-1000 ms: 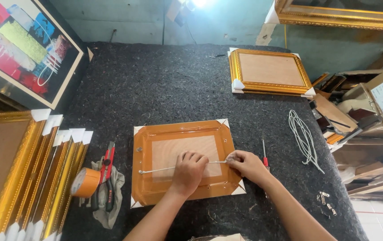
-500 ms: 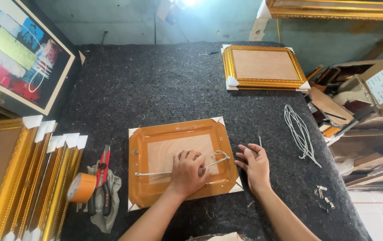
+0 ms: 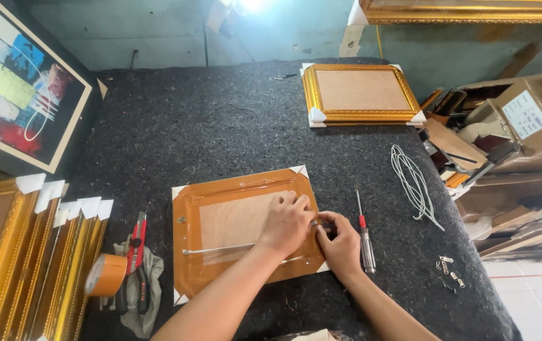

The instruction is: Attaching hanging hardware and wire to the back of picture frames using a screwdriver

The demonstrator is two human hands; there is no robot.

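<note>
The frame (image 3: 246,230) lies face down on the surface, long axis left to right, cord (image 3: 217,249) along it. The left hand (image 3: 288,222) presses flat, gripping nothing. The right hand (image 3: 340,243), open half a second ago, now pinches the cord's right end just right of the left hand, likely fastening it.

screwdriver (image 3: 364,235) right of frame (image 3: 220,215), tape roll (image 3: 104,275) left

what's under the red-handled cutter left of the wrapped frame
A crumpled grey rag lies under the red-handled cutter, on the dark felt table. What the rag covers cannot be seen.
</note>
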